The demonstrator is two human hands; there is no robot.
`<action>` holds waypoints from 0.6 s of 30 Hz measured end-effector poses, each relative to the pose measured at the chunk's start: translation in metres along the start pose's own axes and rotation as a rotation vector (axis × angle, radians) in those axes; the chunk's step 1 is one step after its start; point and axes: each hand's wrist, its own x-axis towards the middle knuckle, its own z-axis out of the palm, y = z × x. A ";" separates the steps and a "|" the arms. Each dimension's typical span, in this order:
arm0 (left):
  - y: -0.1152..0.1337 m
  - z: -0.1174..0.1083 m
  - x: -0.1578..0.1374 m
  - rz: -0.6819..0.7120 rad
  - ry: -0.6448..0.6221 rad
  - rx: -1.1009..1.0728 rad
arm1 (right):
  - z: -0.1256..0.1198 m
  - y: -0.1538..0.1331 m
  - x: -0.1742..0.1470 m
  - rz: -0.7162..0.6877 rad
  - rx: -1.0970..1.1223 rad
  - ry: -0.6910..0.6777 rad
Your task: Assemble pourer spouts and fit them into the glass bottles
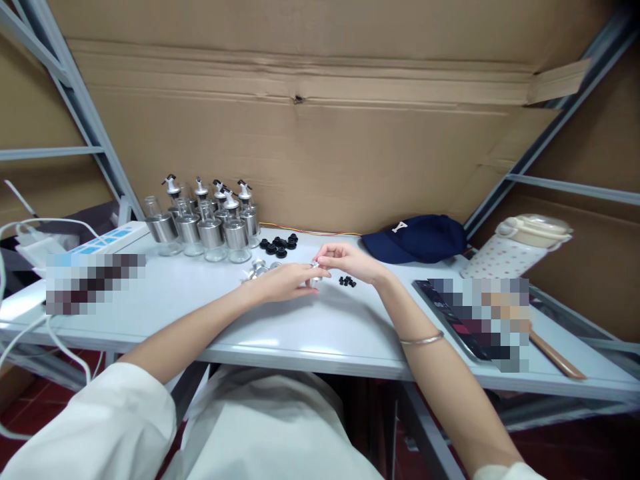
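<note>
Over the middle of the table (pixel 320 333), my left hand (pixel 287 283) is closed around a small silver pourer top (pixel 315 283), mostly covered by the fingers. My right hand (pixel 350 262) pinches at the upper end of the same piece with thumb and fingertips; whether it also has a smaller part there is too small to tell. Partly behind my left hand lie more silver pourer parts (pixel 259 268). Small black pieces (pixel 347 282) sit just right of my hands. Farther back are several black round stoppers (pixel 278 245).
Glass bottles with steel bands (pixel 210 233) stand back left, some topped with pourers. A power strip (pixel 113 239) with white cables lies at the left. On the right are a navy cap (pixel 417 239), a dotted bottle (pixel 515 247), a phone (pixel 450 320) and a wooden handle (pixel 557 353).
</note>
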 end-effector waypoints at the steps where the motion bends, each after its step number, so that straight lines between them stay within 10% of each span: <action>1: 0.002 0.000 0.000 -0.009 -0.021 0.013 | 0.000 -0.001 0.000 0.024 -0.009 -0.003; 13: 0.002 0.006 0.002 -0.044 -0.042 0.163 | -0.015 -0.002 -0.002 0.024 -0.273 0.208; 18: 0.009 0.017 0.004 -0.047 -0.081 0.081 | -0.044 0.008 -0.012 0.391 -0.855 0.259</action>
